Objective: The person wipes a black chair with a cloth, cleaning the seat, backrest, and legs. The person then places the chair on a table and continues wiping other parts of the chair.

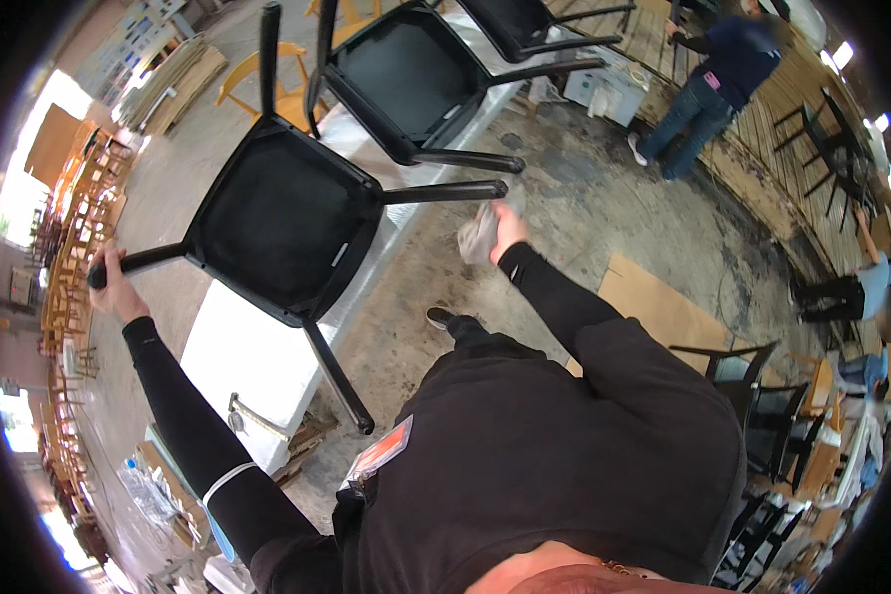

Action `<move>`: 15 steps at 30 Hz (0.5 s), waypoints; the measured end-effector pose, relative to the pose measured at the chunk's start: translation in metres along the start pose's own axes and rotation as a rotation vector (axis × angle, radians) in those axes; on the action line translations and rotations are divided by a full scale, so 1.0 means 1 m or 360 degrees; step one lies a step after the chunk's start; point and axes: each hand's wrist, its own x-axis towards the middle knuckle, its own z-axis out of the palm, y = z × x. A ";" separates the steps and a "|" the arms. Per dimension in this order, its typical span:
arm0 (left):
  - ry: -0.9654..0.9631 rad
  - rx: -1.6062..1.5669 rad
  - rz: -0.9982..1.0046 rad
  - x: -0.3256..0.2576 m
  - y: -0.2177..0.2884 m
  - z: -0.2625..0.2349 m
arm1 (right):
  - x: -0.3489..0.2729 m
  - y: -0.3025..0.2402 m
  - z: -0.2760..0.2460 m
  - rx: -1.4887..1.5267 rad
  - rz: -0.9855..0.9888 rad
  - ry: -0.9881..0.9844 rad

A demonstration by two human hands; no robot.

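A black chair lies upside down in front of me, its seat underside facing up and its legs sticking out. My left hand is closed around the end of its left leg. In my right hand is a crumpled grey cloth, just below the tip of the chair's right leg; whether the cloth touches that leg I cannot tell. White padded sheeting covers the long table under the chair.
Beyond it, a second upturned black chair stands close by, with another at the top edge. Yellow wooden chairs are behind the table. A person stands at far right near a slatted platform. Flat cardboard lies on the floor to my right.
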 end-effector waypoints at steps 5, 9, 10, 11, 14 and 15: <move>-0.0051 0.0012 0.0049 -0.010 0.009 0.002 | -0.035 0.118 -0.028 -0.1047 0.0973 -0.0094; -0.0039 0.0056 0.0060 -0.017 0.018 0.003 | -0.047 0.166 0.041 -0.1713 0.0490 -0.0431; -0.0105 0.0005 0.0127 -0.018 0.020 0.003 | -0.043 0.168 0.067 -0.1714 0.0322 -0.0655; -0.0057 0.0025 0.0025 -0.018 0.021 0.003 | -0.035 0.167 0.098 -0.1761 0.0171 -0.0743; -0.0099 0.0063 0.0129 -0.021 0.024 0.002 | -0.001 0.166 0.201 -0.1455 -0.0569 -0.1149; -0.0093 0.0100 0.0111 -0.022 0.025 0.002 | 0.012 0.163 0.232 -0.1586 -0.0909 -0.1167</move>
